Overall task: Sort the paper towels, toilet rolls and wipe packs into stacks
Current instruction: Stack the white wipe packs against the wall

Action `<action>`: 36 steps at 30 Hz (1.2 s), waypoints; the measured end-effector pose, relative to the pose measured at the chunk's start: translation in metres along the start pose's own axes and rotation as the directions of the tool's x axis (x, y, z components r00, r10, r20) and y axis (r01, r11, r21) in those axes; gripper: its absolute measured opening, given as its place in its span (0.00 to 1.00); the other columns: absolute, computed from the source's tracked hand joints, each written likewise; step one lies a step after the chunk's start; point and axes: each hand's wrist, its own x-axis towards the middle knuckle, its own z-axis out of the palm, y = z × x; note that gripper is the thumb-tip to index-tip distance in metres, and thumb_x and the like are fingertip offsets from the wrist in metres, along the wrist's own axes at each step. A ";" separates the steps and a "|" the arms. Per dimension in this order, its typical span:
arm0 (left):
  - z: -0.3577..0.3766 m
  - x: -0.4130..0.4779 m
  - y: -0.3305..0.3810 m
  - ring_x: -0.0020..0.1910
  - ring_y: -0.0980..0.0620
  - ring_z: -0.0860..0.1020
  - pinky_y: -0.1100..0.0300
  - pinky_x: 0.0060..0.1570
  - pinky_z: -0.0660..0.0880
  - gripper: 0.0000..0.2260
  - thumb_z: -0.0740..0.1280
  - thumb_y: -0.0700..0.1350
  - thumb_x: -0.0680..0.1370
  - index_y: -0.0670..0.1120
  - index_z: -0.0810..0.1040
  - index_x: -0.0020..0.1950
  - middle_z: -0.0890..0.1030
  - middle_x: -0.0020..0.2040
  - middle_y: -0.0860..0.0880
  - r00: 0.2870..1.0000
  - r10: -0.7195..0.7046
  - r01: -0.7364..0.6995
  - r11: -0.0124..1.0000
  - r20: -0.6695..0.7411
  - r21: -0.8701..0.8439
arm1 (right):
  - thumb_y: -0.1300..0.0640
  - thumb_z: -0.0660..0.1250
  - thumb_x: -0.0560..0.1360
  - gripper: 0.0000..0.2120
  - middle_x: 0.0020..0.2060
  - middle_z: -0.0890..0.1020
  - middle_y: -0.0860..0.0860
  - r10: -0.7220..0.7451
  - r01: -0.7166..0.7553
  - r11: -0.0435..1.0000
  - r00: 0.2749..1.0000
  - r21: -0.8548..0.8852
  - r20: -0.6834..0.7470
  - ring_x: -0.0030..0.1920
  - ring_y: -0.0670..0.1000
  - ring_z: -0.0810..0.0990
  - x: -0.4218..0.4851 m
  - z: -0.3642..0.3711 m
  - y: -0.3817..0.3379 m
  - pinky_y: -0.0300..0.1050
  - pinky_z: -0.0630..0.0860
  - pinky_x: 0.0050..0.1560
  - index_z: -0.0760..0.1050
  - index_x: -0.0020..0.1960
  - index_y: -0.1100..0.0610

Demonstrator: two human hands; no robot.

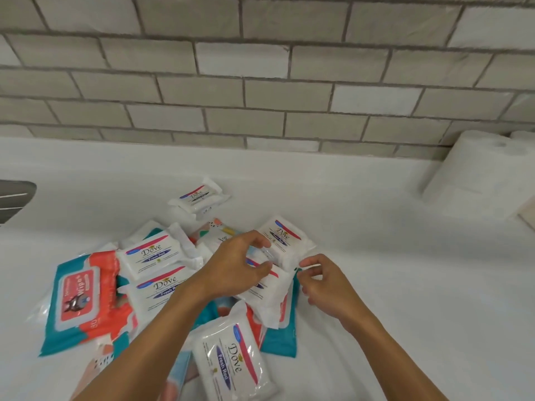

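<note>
Several wipe packs lie jumbled on the white counter (376, 256). White Dove packs are scattered: one at the back (199, 196), one at the right (285, 241), two at the left (156, 256), one near me (231, 363). A large teal and orange wipe pack (78, 299) lies at the left. My left hand (234, 267) hovers with curled fingers over a middle Dove pack (269, 293), fingertips close together above it. My right hand (324, 282) pinches at that pack's right edge. Paper towel rolls (474, 172) stand at the back right.
A grey tiled wall (260, 82) runs along the back of the counter. A dark sink edge (14, 198) shows at the far left. More teal packs (280, 334) lie under the pile.
</note>
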 end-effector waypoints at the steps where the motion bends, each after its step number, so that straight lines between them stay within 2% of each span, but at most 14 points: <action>1: -0.001 -0.001 -0.003 0.57 0.58 0.71 0.65 0.54 0.71 0.18 0.72 0.47 0.75 0.58 0.72 0.62 0.73 0.59 0.59 1.000 -0.014 0.014 1.000 0.015 0.006 | 0.50 0.66 0.78 0.06 0.48 0.77 0.44 0.019 -0.019 1.000 1.000 0.000 0.011 0.50 0.48 0.81 -0.003 0.004 0.001 0.46 0.81 0.52 0.70 0.52 0.45; 5: 0.000 -0.004 -0.015 0.60 0.53 0.74 0.57 0.61 0.75 0.24 0.72 0.45 0.75 0.57 0.67 0.67 0.73 0.66 0.54 0.994 -0.050 0.049 0.999 0.096 0.008 | 0.45 0.65 0.78 0.08 0.49 0.78 0.44 0.079 -0.079 0.997 0.997 0.004 0.018 0.49 0.48 0.82 -0.012 0.018 -0.003 0.46 0.81 0.53 0.68 0.53 0.45; 8: 0.005 -0.005 -0.018 0.62 0.51 0.75 0.54 0.61 0.76 0.28 0.72 0.44 0.75 0.58 0.62 0.70 0.72 0.67 0.53 0.990 -0.062 0.059 0.998 0.128 0.024 | 0.39 0.61 0.77 0.15 0.52 0.79 0.45 0.114 -0.116 0.991 0.993 -0.070 -0.033 0.49 0.48 0.82 -0.015 0.025 -0.008 0.44 0.80 0.55 0.71 0.58 0.48; 11: 0.007 -0.004 -0.020 0.64 0.50 0.74 0.53 0.61 0.76 0.29 0.72 0.45 0.75 0.58 0.61 0.71 0.71 0.68 0.53 0.991 -0.055 0.051 0.998 0.119 0.031 | 0.38 0.62 0.76 0.14 0.48 0.80 0.44 0.137 -0.139 0.987 0.990 -0.085 -0.027 0.45 0.46 0.82 -0.016 0.032 -0.010 0.43 0.80 0.54 0.71 0.53 0.47; 14: 0.008 -0.003 -0.023 0.62 0.52 0.75 0.55 0.59 0.76 0.28 0.72 0.43 0.75 0.58 0.63 0.70 0.72 0.67 0.53 0.994 -0.043 0.045 0.999 0.096 -0.013 | 0.40 0.65 0.75 0.13 0.49 0.80 0.44 0.151 -0.151 0.988 0.988 0.022 -0.036 0.47 0.47 0.84 -0.016 0.037 -0.012 0.45 0.81 0.53 0.70 0.54 0.46; 18: 0.013 -0.005 -0.027 0.61 0.50 0.76 0.56 0.56 0.78 0.28 0.72 0.41 0.75 0.59 0.64 0.68 0.73 0.67 0.53 0.999 -0.052 0.053 0.988 0.008 -0.147 | 0.43 0.68 0.75 0.17 0.51 0.74 0.41 0.116 -0.107 0.986 0.991 0.130 -0.067 0.57 0.49 0.80 -0.021 0.044 -0.018 0.46 0.79 0.56 0.66 0.58 0.45; 21: 0.015 -0.009 -0.028 0.60 0.50 0.77 0.66 0.46 0.78 0.27 0.72 0.40 0.75 0.62 0.64 0.64 0.73 0.65 0.54 0.997 -0.040 0.023 0.972 -0.070 -0.235 | 0.43 0.70 0.73 0.22 0.52 0.73 0.42 0.102 -0.090 0.985 0.992 0.148 -0.077 0.60 0.50 0.79 -0.023 0.049 -0.019 0.47 0.78 0.57 0.65 0.61 0.45; 25: 0.011 -0.013 -0.026 0.51 0.57 0.77 0.73 0.34 0.76 0.24 0.72 0.38 0.75 0.59 0.67 0.63 0.74 0.61 0.56 0.986 -0.030 -0.034 0.926 -0.163 -0.377 | 0.45 0.74 0.70 0.23 0.53 0.77 0.44 0.120 -0.092 0.961 0.988 0.262 -0.092 0.56 0.50 0.82 -0.023 0.051 -0.015 0.50 0.80 0.56 0.67 0.59 0.45; 27: 0.009 -0.013 -0.024 0.50 0.59 0.78 0.72 0.35 0.77 0.23 0.72 0.38 0.74 0.56 0.69 0.62 0.75 0.59 0.56 0.983 -0.030 -0.060 0.883 -0.184 -0.465 | 0.48 0.75 0.70 0.21 0.54 0.81 0.45 0.141 -0.093 0.928 0.984 0.361 -0.110 0.51 0.50 0.84 -0.024 0.047 -0.015 0.51 0.82 0.52 0.71 0.60 0.46; 29: 0.006 -0.013 -0.024 0.53 0.56 0.79 0.70 0.37 0.78 0.22 0.73 0.39 0.73 0.55 0.71 0.62 0.77 0.58 0.58 0.980 -0.029 -0.079 0.855 -0.199 -0.513 | 0.49 0.75 0.71 0.19 0.53 0.83 0.47 0.159 -0.092 0.892 0.980 0.443 -0.117 0.47 0.50 0.85 -0.024 0.044 -0.014 0.51 0.83 0.48 0.74 0.60 0.47; 32: 0.002 -0.011 -0.022 0.56 0.55 0.77 0.70 0.39 0.77 0.20 0.74 0.44 0.73 0.57 0.72 0.61 0.77 0.58 0.59 0.966 -0.055 -0.078 0.872 -0.254 -0.484 | 0.49 0.74 0.71 0.15 0.49 0.84 0.47 0.159 -0.080 0.856 0.981 0.511 -0.112 0.45 0.50 0.86 -0.026 0.039 -0.012 0.55 0.83 0.48 0.75 0.56 0.46; 34: -0.004 -0.010 -0.018 0.56 0.54 0.76 0.68 0.40 0.75 0.21 0.74 0.48 0.73 0.57 0.71 0.62 0.76 0.59 0.58 0.962 -0.113 -0.008 0.897 -0.248 -0.443 | 0.49 0.74 0.71 0.14 0.49 0.85 0.48 0.141 -0.071 0.842 0.986 0.534 -0.091 0.46 0.51 0.86 -0.026 0.037 -0.014 0.57 0.83 0.49 0.76 0.55 0.45; 36: -0.009 -0.009 -0.016 0.52 0.53 0.80 0.62 0.40 0.78 0.23 0.73 0.53 0.72 0.56 0.70 0.64 0.77 0.58 0.56 0.971 -0.202 0.113 0.857 -0.126 -0.503 | 0.49 0.74 0.71 0.14 0.49 0.85 0.48 0.115 -0.071 0.828 0.992 0.556 -0.045 0.46 0.52 0.86 -0.027 0.036 -0.016 0.58 0.82 0.51 0.76 0.56 0.46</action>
